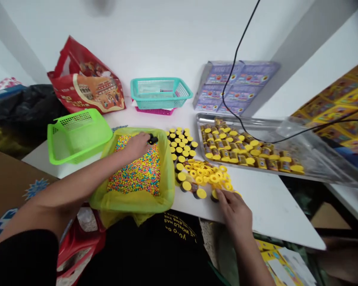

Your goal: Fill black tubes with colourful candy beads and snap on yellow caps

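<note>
My left hand (138, 146) is over a yellow-green basket (169, 198) lined with yellow plastic. Small multicoloured balls (134, 174) fill the basket, and my fingers are closed around a small black container (152, 139). On the white table, my right hand (236, 210) has its fingertips on a small dark jar with a yellow lid (214, 195) at the front edge. Several similar yellow-lidded jars (180, 145) stand between the basket and the metal tray. A heap of yellow rings (207, 172) lies just beyond my right hand.
A metal tray (200, 119) at the right holds many yellow-capped jars. Around the back are a green basket (77, 137), a turquoise basket (161, 104), a red bag (92, 87) and stacked purple boxes (235, 85). A black cable (237, 49) hangs down across the tray.
</note>
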Motion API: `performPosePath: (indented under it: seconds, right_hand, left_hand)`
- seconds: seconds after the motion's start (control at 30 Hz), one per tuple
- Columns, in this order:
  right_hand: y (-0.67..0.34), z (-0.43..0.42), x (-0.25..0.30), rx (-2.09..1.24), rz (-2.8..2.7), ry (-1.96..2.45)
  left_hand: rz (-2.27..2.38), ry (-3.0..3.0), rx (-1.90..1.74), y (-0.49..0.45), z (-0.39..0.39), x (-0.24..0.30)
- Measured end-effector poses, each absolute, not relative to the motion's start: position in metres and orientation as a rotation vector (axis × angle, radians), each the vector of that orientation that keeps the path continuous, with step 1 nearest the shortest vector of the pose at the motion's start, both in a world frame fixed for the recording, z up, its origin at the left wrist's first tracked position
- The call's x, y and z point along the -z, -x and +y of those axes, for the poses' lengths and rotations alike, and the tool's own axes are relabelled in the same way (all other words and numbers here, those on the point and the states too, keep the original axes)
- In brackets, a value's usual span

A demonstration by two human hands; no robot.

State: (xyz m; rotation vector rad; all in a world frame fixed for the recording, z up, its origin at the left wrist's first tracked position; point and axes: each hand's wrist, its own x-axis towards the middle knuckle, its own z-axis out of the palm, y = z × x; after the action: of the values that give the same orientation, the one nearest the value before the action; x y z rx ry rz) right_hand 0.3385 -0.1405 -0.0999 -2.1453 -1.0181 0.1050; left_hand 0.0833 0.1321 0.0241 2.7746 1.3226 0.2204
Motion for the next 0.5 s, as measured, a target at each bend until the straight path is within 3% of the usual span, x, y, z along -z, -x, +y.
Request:
performPosePath:
  seconds: [0.23,0.5]
  right_hand:
    - [-0.338,-0.147,0.098,-0.086,-0.844,2.159]
    - [-0.324,-0.153,0.084,-0.006,-0.550,1.974]
  left_hand:
    - [1.212,-2.755,-0.083,-0.136,0.147,-0.014]
    - [1.230,-2.505,0.010,-0.121,0.145,-0.003]
